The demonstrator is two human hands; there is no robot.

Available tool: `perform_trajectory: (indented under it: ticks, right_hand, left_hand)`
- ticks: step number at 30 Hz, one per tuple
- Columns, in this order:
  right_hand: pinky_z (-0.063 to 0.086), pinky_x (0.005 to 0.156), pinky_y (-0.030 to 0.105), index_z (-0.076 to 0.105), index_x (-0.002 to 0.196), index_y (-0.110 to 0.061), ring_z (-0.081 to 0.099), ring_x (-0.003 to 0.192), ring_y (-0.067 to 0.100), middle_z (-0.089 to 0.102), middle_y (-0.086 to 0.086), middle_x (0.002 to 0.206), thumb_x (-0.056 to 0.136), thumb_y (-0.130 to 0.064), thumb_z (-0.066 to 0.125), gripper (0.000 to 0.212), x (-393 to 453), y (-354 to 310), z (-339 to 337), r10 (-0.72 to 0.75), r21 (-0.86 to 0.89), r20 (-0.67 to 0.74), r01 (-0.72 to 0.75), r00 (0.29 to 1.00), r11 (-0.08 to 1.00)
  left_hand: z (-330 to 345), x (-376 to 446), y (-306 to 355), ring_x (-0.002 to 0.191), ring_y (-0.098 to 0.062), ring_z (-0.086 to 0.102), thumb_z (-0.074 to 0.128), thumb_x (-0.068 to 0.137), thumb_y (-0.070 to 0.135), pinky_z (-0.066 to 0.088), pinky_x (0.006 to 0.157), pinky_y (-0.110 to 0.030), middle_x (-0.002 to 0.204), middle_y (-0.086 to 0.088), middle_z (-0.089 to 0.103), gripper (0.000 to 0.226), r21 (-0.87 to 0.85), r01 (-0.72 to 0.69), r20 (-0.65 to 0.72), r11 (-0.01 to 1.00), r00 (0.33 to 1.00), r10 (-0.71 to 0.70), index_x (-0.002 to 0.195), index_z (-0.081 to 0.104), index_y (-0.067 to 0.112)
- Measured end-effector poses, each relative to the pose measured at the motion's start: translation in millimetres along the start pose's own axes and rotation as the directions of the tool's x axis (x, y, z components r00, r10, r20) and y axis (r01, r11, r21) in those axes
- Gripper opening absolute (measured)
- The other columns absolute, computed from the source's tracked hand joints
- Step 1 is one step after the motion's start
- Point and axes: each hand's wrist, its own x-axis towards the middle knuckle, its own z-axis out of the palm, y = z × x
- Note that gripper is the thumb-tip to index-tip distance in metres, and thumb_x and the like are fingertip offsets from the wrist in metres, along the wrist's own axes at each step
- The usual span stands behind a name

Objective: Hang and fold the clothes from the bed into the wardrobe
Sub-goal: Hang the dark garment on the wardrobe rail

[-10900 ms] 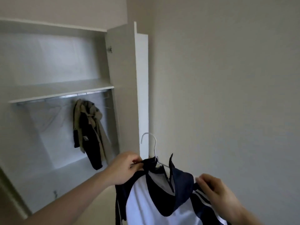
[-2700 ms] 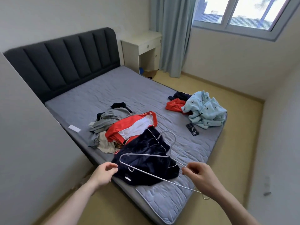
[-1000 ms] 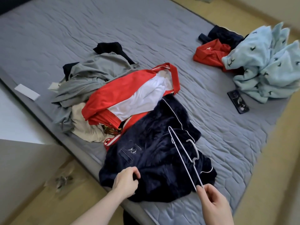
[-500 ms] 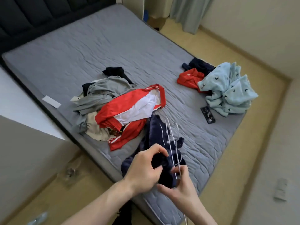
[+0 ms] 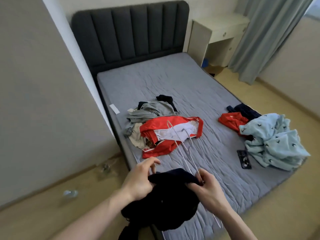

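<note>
A dark navy garment (image 5: 166,201) hangs lifted off the bed's near corner, held between both hands. My left hand (image 5: 140,179) grips its top edge on the left. My right hand (image 5: 206,186) pinches the garment's right edge together with a white wire hanger (image 5: 181,144), which sticks up and away over the bed. On the grey mattress (image 5: 173,84) lie a red and white jersey (image 5: 171,134) on a grey garment (image 5: 149,111), a red top (image 5: 232,120) and a light blue patterned garment (image 5: 273,141).
A black phone (image 5: 244,159) lies near the light blue garment. A dark padded headboard (image 5: 129,32) stands at the back, a cream bedside cabinet (image 5: 218,35) and grey curtain (image 5: 266,37) at the right. A plastic bottle (image 5: 70,193) lies on the floor at left.
Both hands have lifted the navy garment off the bed and spread its top edge. My view has tilted up to take in the headboard.
</note>
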Motion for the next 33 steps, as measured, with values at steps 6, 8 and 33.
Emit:
perform_trajectory:
  ticks: [6, 8, 33]
  right_hand:
    - [0.026, 0.049, 0.029, 0.030, 0.067, -0.020, 0.033, 0.053, 0.012, 0.034, -0.006, 0.057, 0.066, -0.022, 0.075, 0.046, -39.1, -17.8, -12.8, -0.100, 0.100, 0.167, 0.084, 0.981, 0.991]
    - [0.028, 0.047, 0.027, 0.030, 0.068, -0.022, 0.034, 0.051, 0.014, 0.035, -0.004, 0.057, 0.065, -0.021, 0.076, 0.046, -41.8, -26.0, -15.4, -0.118, 0.116, 0.208, 0.095, 0.971, 0.989]
    - [0.039, 0.061, 0.019, 0.067, 0.078, -0.019, 0.051, 0.061, 0.004, 0.063, 0.003, 0.071, 0.076, -0.051, 0.081, 0.035, -147.4, -166.7, 188.9, -0.230, -0.114, 0.754, 0.467, 0.615, 0.877]
  left_hand:
    - [8.5, -110.7, -58.0, 0.070, -0.019, 0.059, 0.055, 0.066, -0.004, 0.053, 0.065, -0.043, 0.079, 0.005, 0.059, 0.035, 0.015, 0.457, -0.256, 0.889, 0.861, -0.439, 0.074, 0.058, 0.030]
    - [1.9, -151.5, -64.3, 0.074, -0.019, 0.061, 0.058, 0.070, 0.003, 0.054, 0.069, -0.037, 0.083, 0.007, 0.062, 0.028, -0.057, 0.655, -0.284, 0.753, 0.713, -0.641, 0.074, 0.061, 0.031]
    - [-213.4, -444.8, -38.5, 0.078, -0.022, 0.074, 0.064, 0.093, 0.032, 0.055, 0.071, -0.032, 0.092, -0.013, 0.078, 0.026, -0.797, 0.302, -0.358, 0.523, 0.461, -0.812, 0.091, 0.078, 0.010]
